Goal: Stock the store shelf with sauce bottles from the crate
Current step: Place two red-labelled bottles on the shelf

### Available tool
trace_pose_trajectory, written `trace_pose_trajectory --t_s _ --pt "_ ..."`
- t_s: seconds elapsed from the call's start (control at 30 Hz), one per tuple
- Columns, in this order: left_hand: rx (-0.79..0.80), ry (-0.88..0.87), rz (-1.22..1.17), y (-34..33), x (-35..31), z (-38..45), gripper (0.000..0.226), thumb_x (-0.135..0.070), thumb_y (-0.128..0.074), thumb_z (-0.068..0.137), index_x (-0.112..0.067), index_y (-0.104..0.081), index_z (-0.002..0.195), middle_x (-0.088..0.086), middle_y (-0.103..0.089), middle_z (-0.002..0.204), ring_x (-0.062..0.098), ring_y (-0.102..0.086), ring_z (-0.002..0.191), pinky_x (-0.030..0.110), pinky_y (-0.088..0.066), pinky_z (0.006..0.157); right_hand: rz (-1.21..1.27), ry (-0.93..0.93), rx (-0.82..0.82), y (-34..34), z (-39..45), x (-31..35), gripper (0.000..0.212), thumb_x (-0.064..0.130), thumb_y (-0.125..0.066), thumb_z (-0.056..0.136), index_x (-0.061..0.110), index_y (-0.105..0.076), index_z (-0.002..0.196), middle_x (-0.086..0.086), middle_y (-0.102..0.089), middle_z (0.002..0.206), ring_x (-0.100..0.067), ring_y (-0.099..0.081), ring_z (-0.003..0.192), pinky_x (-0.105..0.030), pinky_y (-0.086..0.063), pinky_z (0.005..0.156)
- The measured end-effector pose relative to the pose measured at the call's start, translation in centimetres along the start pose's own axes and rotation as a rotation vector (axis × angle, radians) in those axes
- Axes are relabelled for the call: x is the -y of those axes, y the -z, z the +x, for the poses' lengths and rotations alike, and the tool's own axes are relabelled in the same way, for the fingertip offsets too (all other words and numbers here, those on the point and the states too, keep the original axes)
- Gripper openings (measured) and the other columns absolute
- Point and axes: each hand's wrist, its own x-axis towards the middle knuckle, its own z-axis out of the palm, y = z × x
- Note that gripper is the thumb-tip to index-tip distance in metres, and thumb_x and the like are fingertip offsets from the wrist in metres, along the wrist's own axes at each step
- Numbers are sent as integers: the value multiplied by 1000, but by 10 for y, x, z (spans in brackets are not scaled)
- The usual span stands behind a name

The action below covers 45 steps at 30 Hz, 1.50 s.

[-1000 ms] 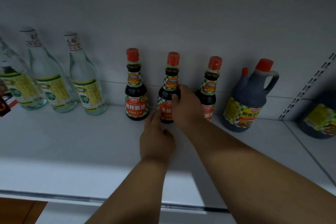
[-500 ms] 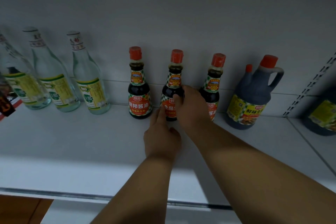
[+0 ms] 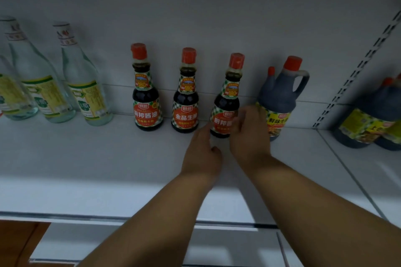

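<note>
Three small dark soy sauce bottles with red caps stand in a row at the back of the white shelf [image 3: 108,158]: the left bottle [image 3: 147,93], the middle bottle [image 3: 185,97] and the right bottle [image 3: 225,102]. My right hand [image 3: 249,136], blurred, wraps round the lower right side of the right bottle, with the thumb across its label. My left hand [image 3: 201,154] lies low on the shelf, and its straight fingers reach to that bottle's base. No crate is in view.
A large dark jug [image 3: 280,93] with a handle stands just right of my right hand, almost touching it. Further jugs [image 3: 368,121] sit beyond the shelf upright on the right. Clear glass bottles [image 3: 86,93] with yellow-green labels line the left.
Both hands have left the middle bottle and shifted right to the right bottle. The view has moved closer to the shelf.
</note>
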Motion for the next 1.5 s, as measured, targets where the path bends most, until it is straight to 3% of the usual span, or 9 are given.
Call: trace_pose_trajectory --t_s 0.2,0.4,0.6,0.77,0.87,0.97,1.1,1.2,1.5 --pt "54 -41 -29 -18 -5 20 74 -10 -50 77 -27 -38 147 -3 -46 144 13 -46 130 38 -39 111 281 -93 214 4 9 4 54 -4 -38 95 16 -40 146 -6 -53 139 -15 -50 123 -23 -40 100" --pt "36 -74 108 -15 -9 23 70 3 -48 82 -16 -37 148 6 -41 145 20 -42 130 34 -36 110 323 -103 243 7 10 1 56 -4 -39 97 18 -36 148 -4 -50 142 -3 -43 116 -16 -35 96" --pt "66 -79 173 -13 -8 23 71 2 -46 86 -16 -28 153 6 -33 153 19 -34 138 29 -28 115 316 -125 274 10 13 1 54 -2 -40 97 17 -36 149 -5 -49 143 -11 -47 125 -20 -36 100" --pt "60 -60 218 -9 -21 5 66 -1 -40 95 -19 -19 155 0 -24 160 15 -26 144 16 -16 109 307 -111 396 28 6 6 57 -1 -40 95 16 -35 149 -6 -48 146 -19 -46 133 -38 -37 113" --pt "69 -28 247 -1 -32 -22 63 -2 -39 98 -18 -18 155 1 -20 161 17 -23 145 14 -14 106 194 -102 467 61 -10 13 50 2 -38 99 14 -35 148 -5 -43 148 -18 -40 136 -18 -23 111" --pt "64 -68 299 10 -46 -58 60 -1 -41 96 -10 -24 153 9 -25 159 23 -28 144 16 -17 108 79 -124 533 99 -30 21 46 6 -37 102 11 -36 148 -8 -40 151 -21 -37 136 -5 -19 88" --pt "39 -99 350 19 -70 -108 57 -2 -39 96 -15 -31 151 6 -31 155 22 -41 136 19 -27 101 2 -91 519 143 -68 37 49 10 -41 100 13 -36 149 -10 -41 151 -26 -41 137 -19 -29 103" --pt "41 -143 386 24 -84 -143 56 -3 -39 97 -18 -32 150 3 -33 155 19 -39 137 25 -31 107 -20 -102 512 173 -94 47 49 15 -43 101 15 -36 149 -8 -43 151 -21 -42 137 -31 -33 111" --pt "-102 -239 619 37 -101 -243 52 -7 -46 94 -22 -42 144 4 -47 142 25 -51 122 41 -44 100 -17 1 494 233 -158 61 50 25 -50 99 17 -39 147 -8 -48 145 -22 -47 130 -38 -41 107"
